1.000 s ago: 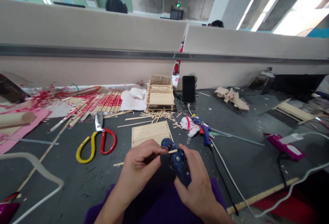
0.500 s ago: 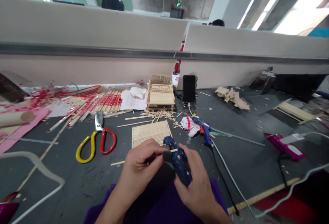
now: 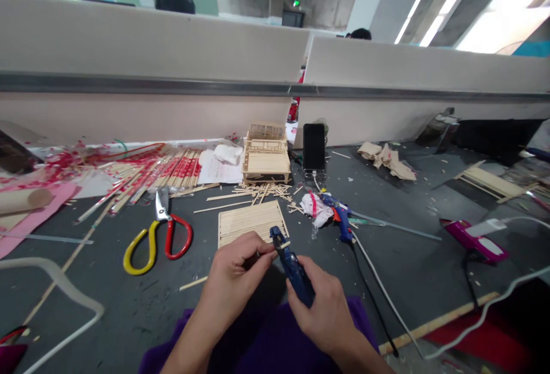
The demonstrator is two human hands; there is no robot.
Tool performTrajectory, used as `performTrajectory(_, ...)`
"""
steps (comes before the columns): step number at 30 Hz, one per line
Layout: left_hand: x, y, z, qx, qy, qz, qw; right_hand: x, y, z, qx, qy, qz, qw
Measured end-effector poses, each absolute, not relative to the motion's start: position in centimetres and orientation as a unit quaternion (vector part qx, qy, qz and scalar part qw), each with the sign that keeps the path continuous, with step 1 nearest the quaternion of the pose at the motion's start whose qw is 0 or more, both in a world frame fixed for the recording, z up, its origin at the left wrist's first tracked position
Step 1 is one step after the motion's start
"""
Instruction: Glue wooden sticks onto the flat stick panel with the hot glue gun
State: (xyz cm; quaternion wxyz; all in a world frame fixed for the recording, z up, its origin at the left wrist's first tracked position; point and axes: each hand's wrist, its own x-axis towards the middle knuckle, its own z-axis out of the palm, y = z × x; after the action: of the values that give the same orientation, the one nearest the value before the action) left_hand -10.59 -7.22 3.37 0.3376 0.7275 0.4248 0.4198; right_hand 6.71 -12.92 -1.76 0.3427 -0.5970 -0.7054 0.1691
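My left hand (image 3: 237, 271) pinches a thin wooden stick (image 3: 283, 244) and feeds its end into the jaws of blue cutting pliers (image 3: 292, 268). My right hand (image 3: 323, 304) is wrapped round the pliers' handles. Both hands hover low over the dark table, just in front of a flat panel of glued sticks (image 3: 251, 222). Behind that panel stands a small wooden model house (image 3: 266, 155). Most of the stick is hidden inside my left fingers.
Yellow-and-red scissors (image 3: 157, 236) lie to the left, beside bundles of chopsticks (image 3: 154, 176) in red wrappers. A blue glue gun (image 3: 339, 216) with its cord, a phone (image 3: 314, 146), a magenta tool (image 3: 472, 239) and crumpled paper (image 3: 387, 159) sit right. Partition walls (image 3: 150, 76) close the back.
The pliers have tilted more upright and moved slightly forward, their jaws closing round the stick's tip. My left hand has shifted a little forward with the stick.
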Motion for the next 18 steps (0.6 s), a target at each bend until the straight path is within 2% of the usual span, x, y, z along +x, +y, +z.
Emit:
performTrajectory(5,-10.6,-6.8,2.5,0.7,0.462,0.422,0.344,7.0,-11.6,-1.4,-0.589,-0.724,0.184,0.308)
performTrajectory(12,-10.9,-6.4,2.3,0.653,0.491,0.453,0.357,6.0,-9.6,-3.0,-0.573,-0.72,0.211,0.329)
performTrajectory(18,-11.5,-6.0,2.5,0.563,0.51,0.48,0.44,6.3,-9.2,-2.6,-0.572,-0.638,0.315,0.408)
